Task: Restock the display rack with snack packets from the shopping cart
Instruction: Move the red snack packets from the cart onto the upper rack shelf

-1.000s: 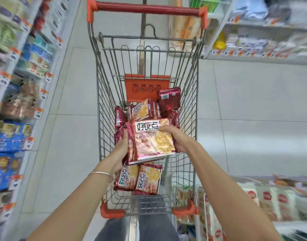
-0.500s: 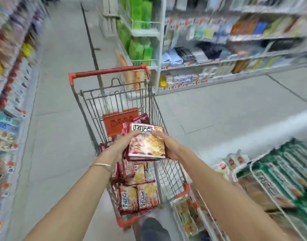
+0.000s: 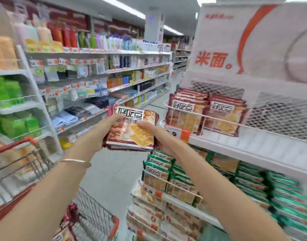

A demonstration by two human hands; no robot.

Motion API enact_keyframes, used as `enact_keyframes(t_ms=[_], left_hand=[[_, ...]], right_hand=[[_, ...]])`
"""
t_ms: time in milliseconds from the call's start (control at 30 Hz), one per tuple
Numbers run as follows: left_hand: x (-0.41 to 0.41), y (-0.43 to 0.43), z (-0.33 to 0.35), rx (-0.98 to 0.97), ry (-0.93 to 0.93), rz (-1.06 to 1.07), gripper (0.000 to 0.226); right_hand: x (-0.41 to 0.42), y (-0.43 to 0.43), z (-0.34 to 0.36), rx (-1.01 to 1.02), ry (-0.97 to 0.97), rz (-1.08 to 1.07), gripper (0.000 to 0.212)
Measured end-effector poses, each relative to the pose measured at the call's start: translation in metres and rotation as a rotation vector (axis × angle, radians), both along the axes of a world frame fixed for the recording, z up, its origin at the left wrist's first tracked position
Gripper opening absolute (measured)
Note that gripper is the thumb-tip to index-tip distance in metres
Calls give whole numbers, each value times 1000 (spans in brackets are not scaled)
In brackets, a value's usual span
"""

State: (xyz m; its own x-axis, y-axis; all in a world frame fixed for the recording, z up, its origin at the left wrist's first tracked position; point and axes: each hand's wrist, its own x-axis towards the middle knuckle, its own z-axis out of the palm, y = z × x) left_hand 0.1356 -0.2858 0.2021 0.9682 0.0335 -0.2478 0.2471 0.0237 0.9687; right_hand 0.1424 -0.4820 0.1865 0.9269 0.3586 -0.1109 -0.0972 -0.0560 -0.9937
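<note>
Left hand [image 3: 104, 129] and right hand [image 3: 154, 134] grip red snack packets [image 3: 131, 131] between them

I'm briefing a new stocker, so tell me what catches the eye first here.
First, the stack of red snack packets at the centre, gripped by the left hand and the right hand. Beside it on the right, matching red packets stand on the display rack, under a white sign with red characters.

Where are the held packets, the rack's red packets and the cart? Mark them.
held packets [image 3: 130, 136]: head view, front face.
rack's red packets [image 3: 184, 106]: head view, left pack.
cart [image 3: 93, 214]: head view, wire wall.
</note>
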Motion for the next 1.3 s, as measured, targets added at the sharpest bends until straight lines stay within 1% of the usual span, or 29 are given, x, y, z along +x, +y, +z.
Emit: enact_keyframes(t_ms=[67, 100, 167, 267, 300, 333, 367, 400, 433, 467, 500, 533, 600, 633, 700, 733, 767, 833, 867, 900, 967, 1033, 1100, 1133, 1167, 1200, 1233, 1267, 1300], left_hand=[[8, -52, 35, -6, -73, -99, 37], [9, -79, 52, -19, -111, -140, 31], [12, -134, 82, -39, -191, -222, 32], [18, -210, 117, -1, -314, -315, 30], [24, -230, 125, 7, -357, -337, 28], [37, -246, 128, 16, -399, -348, 31], [46, -260, 130, 48, -441, -356, 43], [57, -272, 130, 104, -475, -365, 55], [69, -282, 127, 173, -502, -372, 61], [82, -291, 123, 238, -515, -382, 60], [87, -299, 118, 315, -520, -390, 54], [94, -305, 113, 401, -525, -398, 45], [99, -311, 105, 569, -536, -421, 33], [100, -312, 102, 635, -541, -425, 38], [108, -305, 98, 714, -561, -422, 74], [112, -299, 98, 725, -567, -446, 85], [117, -292, 97, 743, -572, -498, 92], [121, -279, 94, 849, -511, -651, 93], [122, -275, 90, 914, -469, -705, 89], [121, -273, 87, 948, -455, -732, 87], [120, -271, 82, 941, -484, -729, 84], [118, -271, 79, 920, -513, -754, 83], [120, -274, 74, 978, -515, -781, 88], [120, -275, 72, 1035, -513, -785, 93], [121, -274, 71, 1082, -516, -787, 97], [122, -274, 70, 1092, -515, -788, 96], [124, -272, 71, 1048, -513, -794, 89], [124, -271, 72, 959, -503, -805, 80], [123, -270, 74, 874, -491, -823, 74]], right_hand=[[-7, -53, 32, -57, -109, -111, 45], [-12, -78, 47, -69, -154, -182, 51], [-18, -130, 74, -76, -242, -313, 65], [-21, -202, 105, -28, -361, -386, 43], [-20, -222, 113, 6, -368, -424, 43], [-18, -241, 118, 22, -375, -453, 44], [-14, -257, 120, 25, -382, -467, 45], [-9, -273, 121, 5, -381, -471, 44], [-5, -285, 120, -16, -366, -472, 41], [2, -297, 116, -39, -338, -479, 40], [11, -305, 110, -68, -310, -482, 43], [19, -311, 102, -126, -288, -495, 52], [39, -321, 82, -233, -279, -488, 86], [51, -326, 68, -258, -309, -469, 93], [60, -325, 48, -307, -367, -448, 92], [59, -322, 43, -358, -380, -442, 98], [57, -318, 40, -425, -384, -448, 108], [63, -315, 32, -576, -358, -372, 133], [64, -314, 32, -629, -334, -336, 141], [64, -313, 32, -639, -322, -321, 142], [58, -310, 38, -543, -325, -402, 129], [42, -305, 50, -489, -316, -482, 109], [36, -306, 54, -618, -277, -493, 77], [37, -306, 52, -658, -238, -485, 67], [41, -305, 49, -662, -199, -472, 64], [44, -303, 47, -643, -142, -454, 68], [51, -304, 42, -642, -82, -438, 82], [69, -314, 28, -624, -33, -418, 105], [92, -327, 10, -594, 2, -392, 123]])
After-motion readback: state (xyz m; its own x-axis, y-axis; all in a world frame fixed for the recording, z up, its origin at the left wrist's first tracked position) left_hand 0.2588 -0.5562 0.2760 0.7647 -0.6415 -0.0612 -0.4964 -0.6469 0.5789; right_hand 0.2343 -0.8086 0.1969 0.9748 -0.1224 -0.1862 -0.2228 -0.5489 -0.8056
